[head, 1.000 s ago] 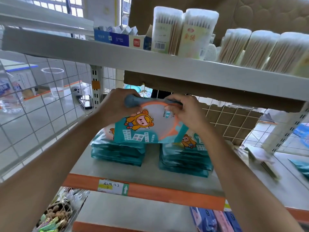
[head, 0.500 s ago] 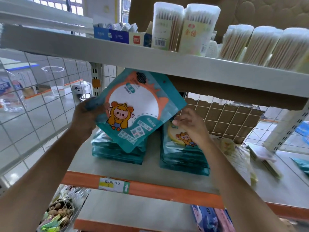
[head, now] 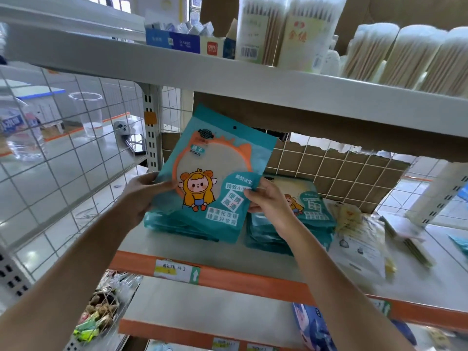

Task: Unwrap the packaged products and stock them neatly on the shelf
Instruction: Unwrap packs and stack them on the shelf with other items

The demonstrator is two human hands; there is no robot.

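Note:
A teal mirror pouch [head: 215, 178] with a cartoon child and an orange ring stands nearly upright, tilted slightly right, above the middle shelf [head: 177, 249]. My left hand [head: 144, 193] grips its left edge, thumb on the front. My right hand [head: 268, 201] pinches its right edge. Beneath it lies the left stack of teal pouches [head: 172, 224], mostly hidden by the held pouch. The right stack of teal pouches [head: 301, 219] lies flat beside it, behind my right wrist.
Pale packets [head: 359, 239] lie right of the stacks. The upper shelf [head: 228, 74] hangs close above, carrying cotton swab tubs [head: 291, 31] and small boxes [head: 182, 41]. A wire grid wall [head: 63, 173] closes the left side. A basket of snacks [head: 101, 315] sits below left.
The pouch has turned from a strong leftward tilt to nearly upright and come lower. My right hand, free half a second ago, now pinches its right edge.

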